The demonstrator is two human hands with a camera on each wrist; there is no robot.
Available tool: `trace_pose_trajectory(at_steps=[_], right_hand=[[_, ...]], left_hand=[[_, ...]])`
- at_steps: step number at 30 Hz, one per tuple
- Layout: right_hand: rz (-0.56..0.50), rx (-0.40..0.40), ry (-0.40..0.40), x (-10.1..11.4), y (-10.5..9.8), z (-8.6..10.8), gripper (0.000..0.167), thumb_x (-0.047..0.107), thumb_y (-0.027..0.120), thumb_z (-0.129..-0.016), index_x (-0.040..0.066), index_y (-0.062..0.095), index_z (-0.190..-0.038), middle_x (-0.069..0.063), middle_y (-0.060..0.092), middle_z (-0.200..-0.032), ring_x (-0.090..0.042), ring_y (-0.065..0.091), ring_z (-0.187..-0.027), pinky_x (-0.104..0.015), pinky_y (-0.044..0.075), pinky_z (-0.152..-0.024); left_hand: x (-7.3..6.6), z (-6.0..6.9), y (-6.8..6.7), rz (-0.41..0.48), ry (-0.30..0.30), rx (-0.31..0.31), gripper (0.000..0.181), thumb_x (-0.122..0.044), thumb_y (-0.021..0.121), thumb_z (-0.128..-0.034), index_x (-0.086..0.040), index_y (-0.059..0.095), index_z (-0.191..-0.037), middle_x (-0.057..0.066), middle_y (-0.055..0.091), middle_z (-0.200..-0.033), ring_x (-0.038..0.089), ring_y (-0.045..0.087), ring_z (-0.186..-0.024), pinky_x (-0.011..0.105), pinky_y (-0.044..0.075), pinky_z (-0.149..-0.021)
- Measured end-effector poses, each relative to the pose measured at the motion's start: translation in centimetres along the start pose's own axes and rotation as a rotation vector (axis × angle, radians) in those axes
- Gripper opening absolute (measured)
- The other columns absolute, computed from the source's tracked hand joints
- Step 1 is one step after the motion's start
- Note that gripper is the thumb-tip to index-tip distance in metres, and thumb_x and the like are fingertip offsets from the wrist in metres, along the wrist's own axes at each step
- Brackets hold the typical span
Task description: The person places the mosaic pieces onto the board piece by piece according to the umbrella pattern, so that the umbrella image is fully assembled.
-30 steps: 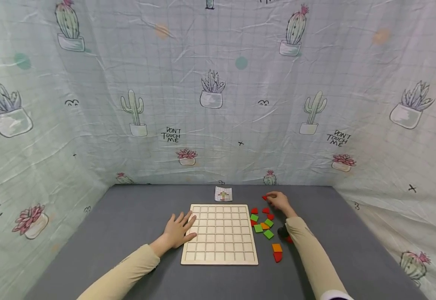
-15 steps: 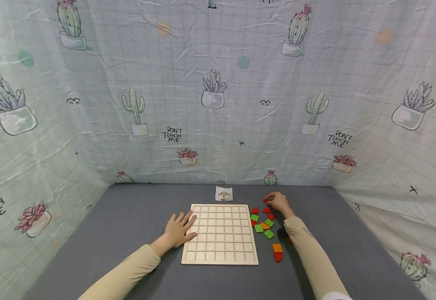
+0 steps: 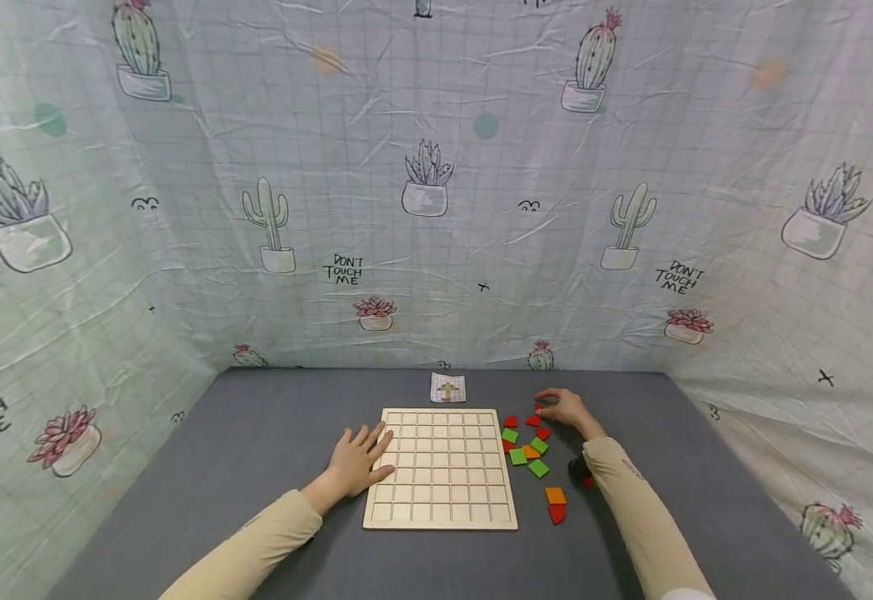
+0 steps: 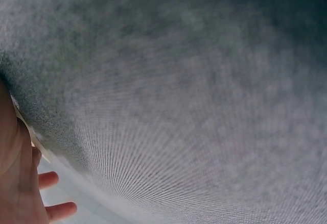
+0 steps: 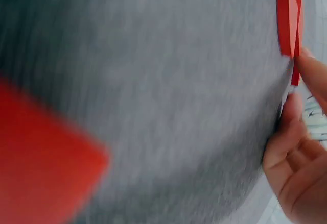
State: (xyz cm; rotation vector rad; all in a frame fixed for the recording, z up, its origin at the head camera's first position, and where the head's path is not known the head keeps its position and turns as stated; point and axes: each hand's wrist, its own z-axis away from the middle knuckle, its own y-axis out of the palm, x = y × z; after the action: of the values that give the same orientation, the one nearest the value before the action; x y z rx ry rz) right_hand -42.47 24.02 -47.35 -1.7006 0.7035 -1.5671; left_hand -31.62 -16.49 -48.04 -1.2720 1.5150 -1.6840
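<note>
My left hand (image 3: 356, 462) lies spread on the left edge of the pale wooden grid board (image 3: 440, 469); in the left wrist view, part of that hand (image 4: 20, 183) shows at the lower left. Beyond the loose pieces right of the board, my right hand (image 3: 567, 410) holds a small red piece (image 3: 538, 407) at its fingertips, just behind another red piece (image 3: 533, 421). The right wrist view has the thumb and a finger of this hand (image 5: 301, 157) at the end of a thin red piece (image 5: 297, 71), with a second red piece (image 5: 287, 22) alongside.
Green pieces (image 3: 538, 469), red ones and an orange one (image 3: 530, 452) lie right of the board. Nearer the front are an orange piece (image 3: 555, 496) and a red piece (image 3: 556, 514). Behind the board lies a printed card (image 3: 447, 387). A dark object (image 3: 578, 469) is beside the right sleeve.
My right hand has moved slightly right and nearer, and the red piece at its fingertips has shifted with it toward the other red pieces. The left hand stays on the board.
</note>
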Motion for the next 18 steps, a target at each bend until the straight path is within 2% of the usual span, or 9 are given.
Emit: trace_pose_trajectory(at_steps=[3,11,18], right_hand=[[-0.022,0.037,-0.024,-0.23,-0.1,-0.06,0.035,0.012,0.064,-0.08,0.002,0.06,-0.114,-0.022,0.063,-0.1,-0.01,0.047,-0.055,-0.023,0.038,-0.05],[0.02,0.034,-0.056,-0.18,-0.17,-0.15,0.027,0.013,0.065,-0.079,0.002,0.065,-0.104,-0.016,0.065,-0.089,-0.013,0.048,-0.059,-0.024,0.039,-0.053],[-0.018,0.08,-0.014,-0.17,-0.6,0.1,0.027,0.008,0.062,-0.081,0.001,0.064,-0.107,-0.009,0.062,-0.074,-0.01,0.041,-0.05,-0.024,0.037,-0.048]], left_hand=[[0.06,-0.02,0.05,0.009,0.0,0.001,0.061,-0.054,0.033,-0.0903,-0.017,0.032,-0.14,0.004,0.031,-0.145,0.028,0.037,-0.128,0.047,0.031,-0.1],[0.29,0.14,-0.08,0.024,0.024,-0.032,0.06,-0.051,0.037,-0.0901,-0.014,0.035,-0.138,0.007,0.034,-0.143,0.031,0.038,-0.126,0.049,0.031,-0.099],[0.12,0.08,0.29,-0.006,0.032,-0.048,0.061,-0.053,0.035,-0.0901,-0.014,0.036,-0.137,0.007,0.034,-0.143,0.03,0.039,-0.125,0.049,0.031,-0.098]])
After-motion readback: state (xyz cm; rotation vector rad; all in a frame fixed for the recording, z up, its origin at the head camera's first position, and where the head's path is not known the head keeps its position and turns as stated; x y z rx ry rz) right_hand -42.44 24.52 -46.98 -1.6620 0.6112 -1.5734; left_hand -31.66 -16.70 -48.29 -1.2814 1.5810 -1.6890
